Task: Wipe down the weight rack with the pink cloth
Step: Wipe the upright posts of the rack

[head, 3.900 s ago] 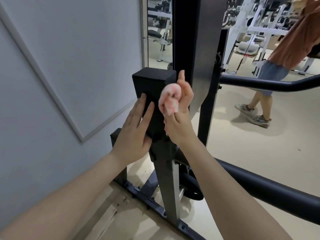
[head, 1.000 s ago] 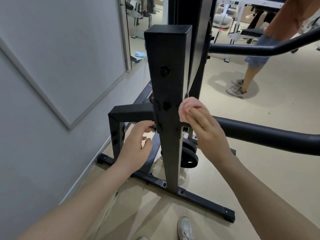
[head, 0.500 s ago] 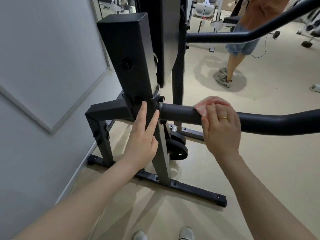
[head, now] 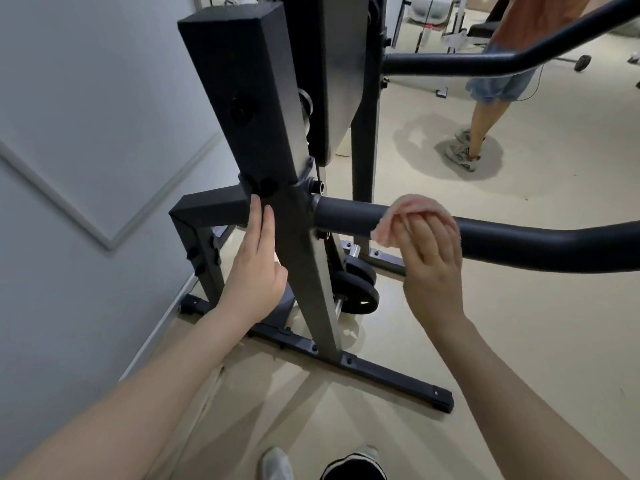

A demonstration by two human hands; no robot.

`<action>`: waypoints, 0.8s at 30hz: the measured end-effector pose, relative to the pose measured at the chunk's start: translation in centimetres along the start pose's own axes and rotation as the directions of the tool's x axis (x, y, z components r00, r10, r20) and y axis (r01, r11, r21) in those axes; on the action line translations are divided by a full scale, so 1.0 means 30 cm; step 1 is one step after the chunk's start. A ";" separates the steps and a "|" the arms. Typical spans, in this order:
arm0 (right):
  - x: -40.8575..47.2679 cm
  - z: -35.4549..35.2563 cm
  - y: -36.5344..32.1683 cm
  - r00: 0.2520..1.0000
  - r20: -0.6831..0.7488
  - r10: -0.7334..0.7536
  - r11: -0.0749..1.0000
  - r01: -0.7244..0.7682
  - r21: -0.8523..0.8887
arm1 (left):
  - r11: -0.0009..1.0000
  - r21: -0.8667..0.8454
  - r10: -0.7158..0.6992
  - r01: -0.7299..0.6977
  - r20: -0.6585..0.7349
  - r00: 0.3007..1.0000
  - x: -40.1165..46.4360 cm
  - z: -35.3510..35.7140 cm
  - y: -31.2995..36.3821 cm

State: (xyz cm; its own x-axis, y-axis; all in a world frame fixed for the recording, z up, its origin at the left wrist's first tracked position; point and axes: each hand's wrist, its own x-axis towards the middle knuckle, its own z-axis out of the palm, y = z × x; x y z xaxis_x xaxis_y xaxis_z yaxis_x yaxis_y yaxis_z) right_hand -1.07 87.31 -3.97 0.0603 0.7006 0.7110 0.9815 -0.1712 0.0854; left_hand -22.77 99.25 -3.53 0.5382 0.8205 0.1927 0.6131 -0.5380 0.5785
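The black weight rack (head: 263, 98) stands in front of me, a square upright post with a round padded bar (head: 346, 216) running off to the right. My right hand (head: 431, 258) presses the pink cloth (head: 401, 209) onto the top of that bar, fingers laid flat over it. The cloth pokes out past my fingertips. My left hand (head: 254, 268) rests flat against the post's left side at the joint with the short side arm (head: 207, 209), fingers pointing up and holding nothing.
A grey wall (head: 86, 133) lies close on the left. A weight plate (head: 356, 294) hangs low behind the post, above the floor foot (head: 381, 372). A second black bar (head: 467, 62) runs higher up. Another person's legs (head: 481, 126) stand at the back right.
The view has shifted slightly, so the post now stands nearer the middle. My right hand stays on the bar with the cloth, and my left hand has slid a little up the post's side.
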 end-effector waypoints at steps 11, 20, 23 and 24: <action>-0.012 0.085 -0.209 0.985 0.171 -0.025 0.881 -0.059 0.469 | 0.995 -0.075 0.066 -0.061 0.061 0.996 0.001 0.026 -0.009; 0.128 0.057 -0.288 0.146 0.939 0.311 -0.917 -0.214 0.337 | 0.998 -0.024 0.061 -0.058 0.163 0.985 -0.029 0.101 -0.005; 0.061 -0.007 -0.330 0.292 0.909 0.299 -0.686 -0.597 0.417 | 0.995 -0.072 0.073 -0.064 0.142 0.987 -0.015 0.089 -0.008; 0.047 -0.018 -0.347 0.325 0.878 0.351 -0.488 -0.737 0.467 | 0.995 -0.076 0.067 -0.058 0.124 0.990 -0.010 0.085 -0.014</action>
State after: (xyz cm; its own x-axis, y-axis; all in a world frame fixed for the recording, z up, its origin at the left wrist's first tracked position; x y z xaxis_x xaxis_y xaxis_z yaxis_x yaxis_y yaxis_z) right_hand -11.31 89.71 -3.48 0.5232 0.7759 -0.3524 -0.4388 -0.1093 -0.8919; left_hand -21.71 98.72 -5.84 0.6457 0.7523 0.1309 0.5352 -0.5681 0.6251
